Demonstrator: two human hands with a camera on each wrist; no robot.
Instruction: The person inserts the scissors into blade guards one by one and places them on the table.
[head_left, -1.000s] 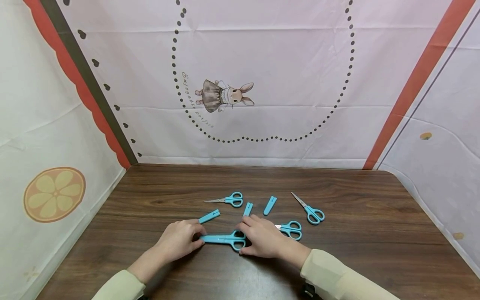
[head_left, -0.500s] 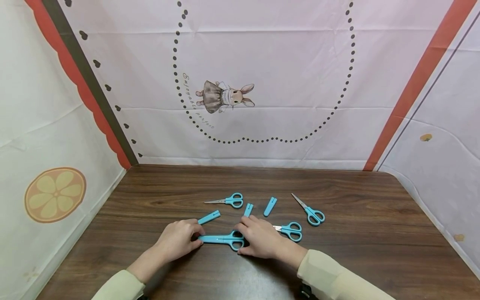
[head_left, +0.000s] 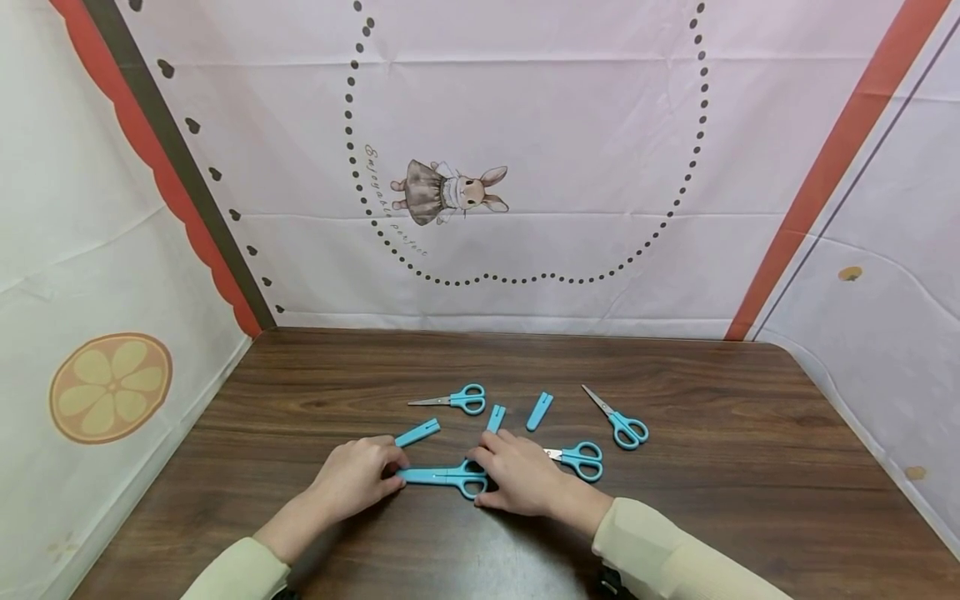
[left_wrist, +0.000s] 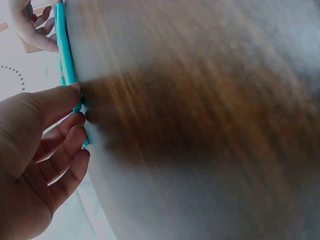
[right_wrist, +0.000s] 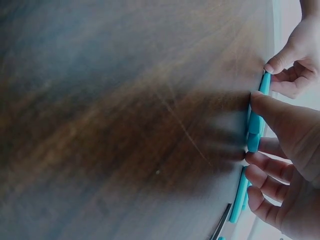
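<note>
A pair of blue-handled scissors (head_left: 450, 477) lies flat on the table, its blades covered by a blue sheath. At the sheath's tip, my left hand (head_left: 358, 475) pinches it between thumb and fingers; the left wrist view shows the thumb on the blue edge (left_wrist: 65, 50). My right hand (head_left: 519, 475) grips the handle loops, its thumb on the near side, and hides part of them. Beside the right hand lie uncovered scissors (head_left: 583, 461), their blades mostly hidden by it. A blue sheath (head_left: 495, 418) sits just beyond the right fingers, another sheath (head_left: 417, 432) beyond the left.
Farther back lie two more bare-bladed scissors, one pair (head_left: 468, 399) pointing left and one pair (head_left: 626, 427) pointing up-left. Between them is a third loose sheath (head_left: 540, 412). The brown wooden table (head_left: 712, 517) meets a printed cloth (head_left: 585, 167) at the back and sides.
The sheathed scissors and my right hand have shifted slightly left. Both hands keep their grip, and the other scissors and sheaths stay in place.
</note>
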